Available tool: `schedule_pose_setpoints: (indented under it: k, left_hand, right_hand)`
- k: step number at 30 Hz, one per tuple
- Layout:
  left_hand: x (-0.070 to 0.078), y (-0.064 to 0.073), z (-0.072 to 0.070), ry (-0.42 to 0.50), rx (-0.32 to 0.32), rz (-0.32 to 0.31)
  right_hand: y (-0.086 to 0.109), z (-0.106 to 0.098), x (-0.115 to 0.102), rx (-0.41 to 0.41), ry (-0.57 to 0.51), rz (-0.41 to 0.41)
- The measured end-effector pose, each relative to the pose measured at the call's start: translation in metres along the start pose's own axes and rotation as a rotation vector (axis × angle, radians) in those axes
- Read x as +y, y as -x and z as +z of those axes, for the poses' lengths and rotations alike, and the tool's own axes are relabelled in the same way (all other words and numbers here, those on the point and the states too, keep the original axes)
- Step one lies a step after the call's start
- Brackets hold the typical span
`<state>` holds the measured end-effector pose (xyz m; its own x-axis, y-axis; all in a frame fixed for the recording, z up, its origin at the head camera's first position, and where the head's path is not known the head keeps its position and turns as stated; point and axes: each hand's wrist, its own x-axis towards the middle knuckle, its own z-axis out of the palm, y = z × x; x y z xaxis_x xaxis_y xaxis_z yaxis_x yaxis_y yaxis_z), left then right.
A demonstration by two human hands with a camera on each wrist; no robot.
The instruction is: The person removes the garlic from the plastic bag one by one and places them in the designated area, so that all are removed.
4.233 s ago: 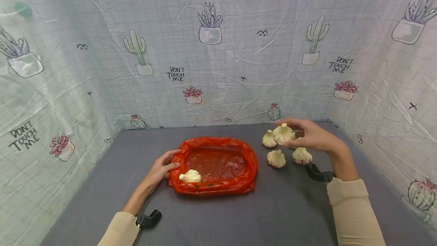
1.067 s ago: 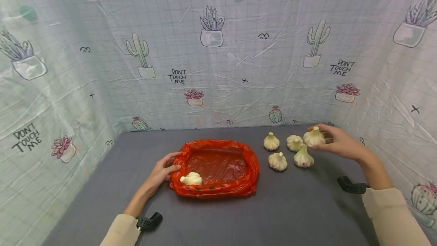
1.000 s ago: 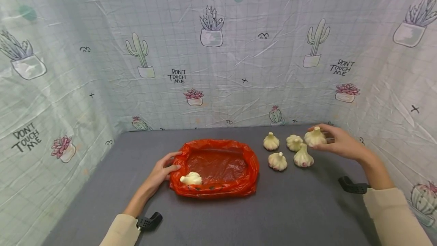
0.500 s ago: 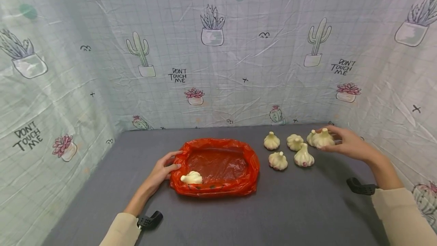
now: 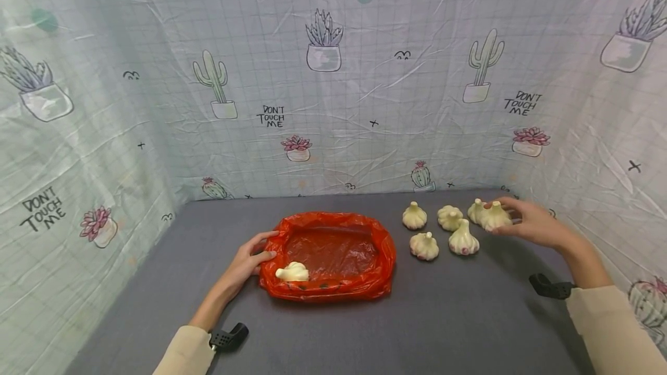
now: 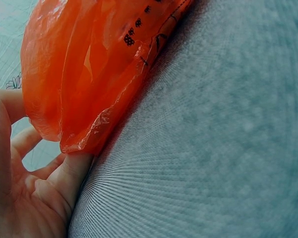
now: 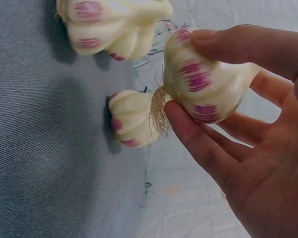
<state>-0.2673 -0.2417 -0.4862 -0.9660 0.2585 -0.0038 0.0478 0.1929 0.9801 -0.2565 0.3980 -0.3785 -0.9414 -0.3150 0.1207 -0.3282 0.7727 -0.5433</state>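
Note:
A red plastic bag [image 5: 385, 253] with its mouth spread wide lies on the grey table. One whitish garlic bulb [image 5: 293, 271] rests in its near left corner. The left hand [image 5: 245, 258] holds the bag's left end, thumb over the rim, with other fingers low against the outside in the left wrist view. In the right hand [image 5: 537, 224], thumb and fingers grip a garlic bulb [image 7: 203, 79] with purple streaks and dangling roots. Right beside it is another bulb [image 5: 476, 211]. Farther left stand several more, among them a near one [image 5: 464, 239] and a far one [image 5: 414, 216].
Grey cloth covers the table [image 5: 333, 334]. A pale curtain [image 5: 354, 97] printed with cacti closes off the back and both sides. The right hand is close to the back right corner. Black devices are strapped on both wrists.
The right hand has carried its garlic bulb rightward from above the left of the group, and lately slightly down. A bulb formerly hidden behind it now shows. The left hand and bag have stayed put.

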Motion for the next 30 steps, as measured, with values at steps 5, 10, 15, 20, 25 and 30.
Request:
schedule_pose_setpoints:
  k: [5, 10, 15, 20, 25, 30]
  left_hand:
    - [-0.001, 0.0, 0.0, 0.002, 0.0, 0.0]
    - [-0.001, 0.0, -0.001, 0.009, 0.0, 0.003]
    - [-0.001, 0.0, 0.0, 0.015, -0.005, 0.007]
    - [-0.001, -0.001, 0.0, 0.014, -0.005, 0.007]
    - [0.0, -0.001, 0.0, 0.014, 0.001, 0.01]
    - [0.0, -0.001, 0.0, 0.018, 0.002, 0.006]
  right_hand:
    - [-0.002, 0.004, 0.009, -0.02, 0.014, 0.044]
    - [-0.004, 0.007, 0.015, -0.036, 0.014, 0.05]
    - [-0.004, 0.01, 0.021, -0.04, 0.016, 0.047]
    - [-0.003, 0.013, 0.024, -0.047, 0.002, 0.053]
    - [-0.002, 0.016, 0.028, -0.05, -0.007, 0.059]
    - [-0.002, 0.018, 0.033, -0.044, -0.015, 0.056]
